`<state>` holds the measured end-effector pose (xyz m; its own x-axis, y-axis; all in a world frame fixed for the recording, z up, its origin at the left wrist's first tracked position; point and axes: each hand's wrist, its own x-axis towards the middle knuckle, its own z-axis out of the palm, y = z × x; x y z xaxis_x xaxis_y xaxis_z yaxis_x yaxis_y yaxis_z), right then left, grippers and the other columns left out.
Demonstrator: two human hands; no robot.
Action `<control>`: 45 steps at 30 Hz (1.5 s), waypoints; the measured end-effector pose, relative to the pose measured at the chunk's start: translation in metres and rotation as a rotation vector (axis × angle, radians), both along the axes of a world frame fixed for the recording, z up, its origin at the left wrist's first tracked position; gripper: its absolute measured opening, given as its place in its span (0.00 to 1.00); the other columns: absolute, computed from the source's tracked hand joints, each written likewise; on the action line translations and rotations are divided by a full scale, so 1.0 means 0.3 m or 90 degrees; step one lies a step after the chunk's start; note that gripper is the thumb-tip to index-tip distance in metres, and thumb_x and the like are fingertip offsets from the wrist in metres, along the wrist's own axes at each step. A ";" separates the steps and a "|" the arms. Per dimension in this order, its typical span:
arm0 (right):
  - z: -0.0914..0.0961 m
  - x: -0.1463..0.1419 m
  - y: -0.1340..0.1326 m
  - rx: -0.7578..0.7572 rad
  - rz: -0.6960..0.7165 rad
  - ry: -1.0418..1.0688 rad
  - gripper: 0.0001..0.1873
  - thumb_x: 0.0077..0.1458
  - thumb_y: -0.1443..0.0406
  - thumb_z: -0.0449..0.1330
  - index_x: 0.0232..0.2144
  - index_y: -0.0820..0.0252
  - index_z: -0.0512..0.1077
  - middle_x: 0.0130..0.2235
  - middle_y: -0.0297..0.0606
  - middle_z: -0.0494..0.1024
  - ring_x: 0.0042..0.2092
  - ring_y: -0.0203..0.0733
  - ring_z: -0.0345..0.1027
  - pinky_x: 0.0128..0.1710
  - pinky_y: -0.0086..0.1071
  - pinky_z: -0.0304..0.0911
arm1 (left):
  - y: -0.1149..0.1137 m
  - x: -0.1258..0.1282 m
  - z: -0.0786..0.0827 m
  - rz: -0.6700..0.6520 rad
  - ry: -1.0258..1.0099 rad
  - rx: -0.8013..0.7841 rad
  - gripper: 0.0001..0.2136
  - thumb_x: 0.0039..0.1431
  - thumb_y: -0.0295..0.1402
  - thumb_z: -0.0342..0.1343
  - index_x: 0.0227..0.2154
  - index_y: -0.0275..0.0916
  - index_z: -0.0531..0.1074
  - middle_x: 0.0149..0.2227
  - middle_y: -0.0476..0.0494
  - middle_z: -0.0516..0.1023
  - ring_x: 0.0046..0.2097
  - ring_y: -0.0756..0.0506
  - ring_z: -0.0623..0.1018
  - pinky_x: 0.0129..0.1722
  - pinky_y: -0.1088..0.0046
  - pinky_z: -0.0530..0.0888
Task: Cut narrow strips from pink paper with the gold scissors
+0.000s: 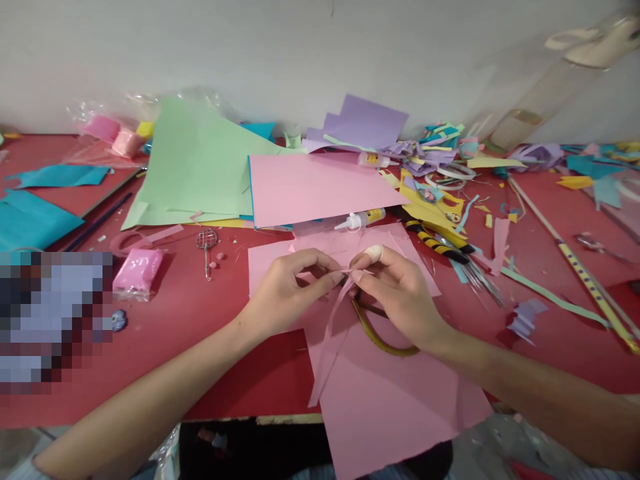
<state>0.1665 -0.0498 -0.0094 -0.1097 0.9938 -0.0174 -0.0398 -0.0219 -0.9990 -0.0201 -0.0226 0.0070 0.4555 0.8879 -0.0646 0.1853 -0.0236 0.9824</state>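
My left hand (295, 287) is closed in a pinch on a narrow pink paper strip (331, 323), whose long end hangs down over pink paper sheets. My right hand (395, 290) meets it at the fingertips and pinches the same strip's upper end. White tape wraps one finger of my right hand. Beneath that palm shows an olive-yellow curved loop (383, 343) with a dark part beside it; its kind is partly hidden by the hand. A large pink paper sheet (395, 413) lies under both hands and overhangs the table's front edge.
Behind the hands lie a white glue bottle (367, 219), a pink sheet (320, 190) and a green sheet (195, 167). Yellow-black pliers (440, 241) and paper scraps are at right. A pink clay packet (139, 272) and small wire whisk-like piece (207, 250) sit left on the red table (200, 363).
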 end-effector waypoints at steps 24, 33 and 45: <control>-0.003 -0.015 0.000 -0.009 0.055 0.063 0.02 0.59 0.69 0.61 0.33 0.58 0.71 0.34 0.32 0.71 0.38 0.34 0.68 0.38 0.28 0.66 | -0.009 0.017 0.001 0.037 0.013 0.005 0.04 0.59 0.30 0.58 0.32 0.35 0.74 0.32 0.49 0.76 0.32 0.52 0.76 0.33 0.78 0.75; -0.003 -0.020 0.002 -0.008 0.048 0.049 0.03 0.59 0.68 0.61 0.33 0.58 0.70 0.33 0.31 0.70 0.37 0.33 0.67 0.36 0.26 0.64 | 0.003 0.011 -0.018 0.012 -0.096 -0.112 0.07 0.60 0.34 0.60 0.33 0.35 0.74 0.31 0.50 0.75 0.32 0.53 0.76 0.34 0.80 0.76; -0.004 -0.015 -0.007 -0.023 0.041 0.024 0.03 0.60 0.68 0.60 0.33 0.58 0.69 0.33 0.31 0.69 0.35 0.33 0.64 0.35 0.27 0.62 | -0.010 0.012 -0.005 0.039 0.079 0.261 0.02 0.60 0.26 0.58 0.32 0.36 0.75 0.34 0.48 0.77 0.35 0.53 0.76 0.34 0.80 0.76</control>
